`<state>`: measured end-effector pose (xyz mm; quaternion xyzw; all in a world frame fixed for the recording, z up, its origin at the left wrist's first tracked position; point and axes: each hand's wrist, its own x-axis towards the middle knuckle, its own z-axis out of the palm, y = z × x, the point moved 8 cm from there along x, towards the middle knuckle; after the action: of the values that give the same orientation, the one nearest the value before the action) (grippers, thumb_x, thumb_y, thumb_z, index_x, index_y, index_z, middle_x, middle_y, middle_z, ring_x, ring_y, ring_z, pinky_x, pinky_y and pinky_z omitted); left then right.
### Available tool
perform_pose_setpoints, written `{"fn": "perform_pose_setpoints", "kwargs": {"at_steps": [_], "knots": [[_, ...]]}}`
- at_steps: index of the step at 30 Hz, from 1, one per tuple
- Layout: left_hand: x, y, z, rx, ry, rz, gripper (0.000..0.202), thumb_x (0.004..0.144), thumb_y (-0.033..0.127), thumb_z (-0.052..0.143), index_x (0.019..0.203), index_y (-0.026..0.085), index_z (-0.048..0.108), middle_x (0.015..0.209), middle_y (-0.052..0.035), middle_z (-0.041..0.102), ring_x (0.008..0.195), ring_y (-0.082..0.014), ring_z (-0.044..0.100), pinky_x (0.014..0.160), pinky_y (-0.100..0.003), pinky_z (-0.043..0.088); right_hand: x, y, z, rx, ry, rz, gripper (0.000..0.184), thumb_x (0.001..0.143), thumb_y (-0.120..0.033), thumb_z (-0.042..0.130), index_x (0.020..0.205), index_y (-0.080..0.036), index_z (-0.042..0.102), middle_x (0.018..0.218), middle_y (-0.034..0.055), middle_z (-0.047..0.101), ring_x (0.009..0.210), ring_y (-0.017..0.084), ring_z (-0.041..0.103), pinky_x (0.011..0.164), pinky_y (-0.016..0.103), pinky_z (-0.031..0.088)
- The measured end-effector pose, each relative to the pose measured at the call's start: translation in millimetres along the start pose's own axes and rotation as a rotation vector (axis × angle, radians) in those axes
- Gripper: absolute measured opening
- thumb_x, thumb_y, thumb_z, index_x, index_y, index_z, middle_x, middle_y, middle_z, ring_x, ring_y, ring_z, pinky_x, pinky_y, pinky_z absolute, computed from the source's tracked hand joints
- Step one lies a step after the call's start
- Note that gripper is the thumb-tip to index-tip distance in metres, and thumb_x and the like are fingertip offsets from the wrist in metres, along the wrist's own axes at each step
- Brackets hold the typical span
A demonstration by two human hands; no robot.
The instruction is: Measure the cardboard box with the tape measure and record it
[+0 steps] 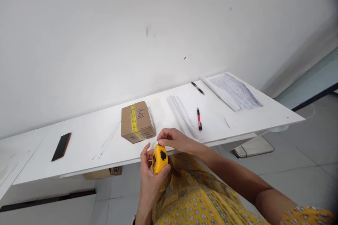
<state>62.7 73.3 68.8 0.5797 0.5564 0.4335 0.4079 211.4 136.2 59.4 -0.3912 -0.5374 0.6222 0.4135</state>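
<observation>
A yellow tape measure (160, 160) with a black button is gripped in my left hand (150, 175), held in front of the table's near edge. The fingers and thumb of my right hand (174, 140) pinch at the top end of its case, where the blade comes out; how much blade shows is too small to tell. Just beyond both hands, a brown cardboard box (137, 122) stands on the white table (87, 130). Yellow tape and black handwriting run across its top.
Papers (182, 116) lie right of the box, with a red pen (199, 119) on them. Farther right are a black pen (197, 88) and a printed sheet (235, 91). A dark phone-like slab (61, 146) rests at left. Behind the table rises a white wall (111, 42).
</observation>
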Motion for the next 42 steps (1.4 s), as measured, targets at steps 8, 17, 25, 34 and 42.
{"fn": "perform_pose_setpoints", "kwargs": {"at_steps": [8,17,25,34,42], "knots": [[-21.2,-1.5,-24.4,-0.204,-0.190,-0.136,0.080,0.076,0.057,0.075,0.145,0.026,0.049,0.120,-0.0097,0.064,0.106,-0.0256,0.063,0.088,-0.034,0.052,102.6,-112.9,-25.7,-0.317,0.097,-0.205,0.026,0.091,-0.037,0.051,0.091,-0.019,0.070,0.101,0.0054,0.068,0.095,0.019,0.056,0.084,0.032,0.042],[-9.9,-6.6,-34.1,-0.591,-0.005,-0.381,0.071,0.068,0.063,0.079,0.118,0.016,0.065,0.095,-0.0105,0.072,0.060,-0.0172,0.061,0.043,-0.026,0.049,207.9,-83.9,-7.0,-0.744,0.029,-0.091,0.025,0.093,-0.026,0.045,0.082,-0.016,0.065,0.094,0.0095,0.072,0.081,0.019,0.058,0.070,0.027,0.041],[-7.4,-8.1,-34.7,-0.574,-0.019,-0.408,0.061,0.070,0.064,0.077,0.106,0.016,0.068,0.093,-0.0091,0.072,0.061,-0.0160,0.060,0.043,-0.025,0.050,209.1,-76.2,-7.9,-0.816,0.066,-0.173,0.024,0.092,-0.025,0.046,0.073,-0.018,0.059,0.095,0.0087,0.070,0.082,0.018,0.056,0.071,0.027,0.037],[8.1,-10.3,-33.4,-0.570,-0.044,-0.430,0.064,0.067,0.069,0.075,0.104,0.016,0.070,0.095,-0.0103,0.072,0.060,-0.0175,0.063,0.042,-0.026,0.049,212.0,-52.3,-18.9,-0.711,0.164,-0.098,0.032,0.092,-0.042,0.048,0.073,-0.017,0.058,0.081,0.0030,0.066,0.073,0.015,0.053,0.063,0.026,0.035],[17.5,-8.2,-29.5,-0.563,-0.054,-0.436,0.066,0.067,0.067,0.074,0.114,0.022,0.067,0.098,-0.0091,0.073,0.062,-0.0197,0.063,0.046,-0.030,0.051,205.6,-54.2,-17.5,-0.657,0.242,-0.062,0.024,0.088,-0.037,0.056,0.076,-0.017,0.063,0.081,0.0039,0.068,0.073,0.015,0.053,0.063,0.027,0.033]]}}
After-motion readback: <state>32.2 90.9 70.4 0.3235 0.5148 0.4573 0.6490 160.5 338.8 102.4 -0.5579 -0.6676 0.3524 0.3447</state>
